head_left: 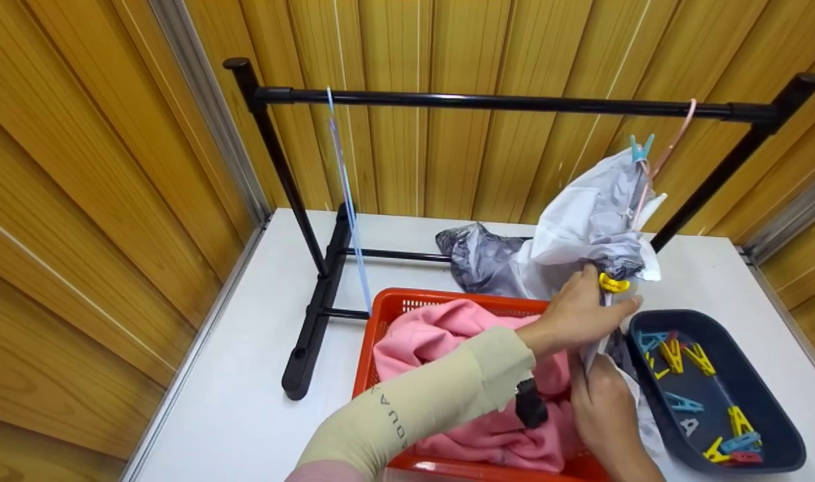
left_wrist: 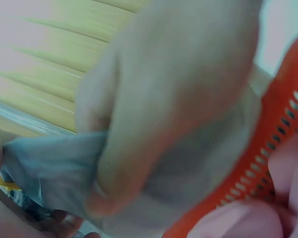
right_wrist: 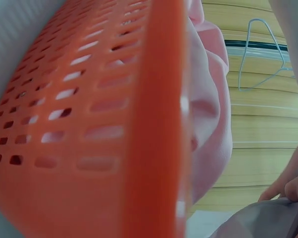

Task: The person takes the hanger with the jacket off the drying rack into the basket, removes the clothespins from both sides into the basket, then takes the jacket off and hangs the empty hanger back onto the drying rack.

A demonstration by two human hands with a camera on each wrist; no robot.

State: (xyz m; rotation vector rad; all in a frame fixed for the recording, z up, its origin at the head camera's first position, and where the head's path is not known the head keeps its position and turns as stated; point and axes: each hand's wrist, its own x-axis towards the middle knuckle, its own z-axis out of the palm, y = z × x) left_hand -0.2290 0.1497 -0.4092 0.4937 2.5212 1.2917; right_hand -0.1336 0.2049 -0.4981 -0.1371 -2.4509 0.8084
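Note:
A white-and-grey thin garment point(head_left: 578, 214) hangs at the right of the rack from a pink hanger point(head_left: 672, 144), with a blue clothespin point(head_left: 640, 148) clipped at its top. My left hand point(head_left: 578, 311) is around the garment's lower bunched part, beside a yellow clothespin point(head_left: 613, 284), its thumb pointing right. Just below, my right hand point(head_left: 605, 398) pinches a hanging grey strip of the cloth between thumb and fingers. That pinch shows closely in the left wrist view, where the right hand point(left_wrist: 154, 104) fills the middle.
Under my arms stands a red basket point(head_left: 384, 298) with pink cloth point(head_left: 440, 328). To its right, a dark tray point(head_left: 775, 408) holds several clothespins. A black rack point(head_left: 487, 100) spans the back; a blue hanger point(head_left: 350, 194) hangs at its left. Grey cloth point(head_left: 481, 258) lies behind the basket.

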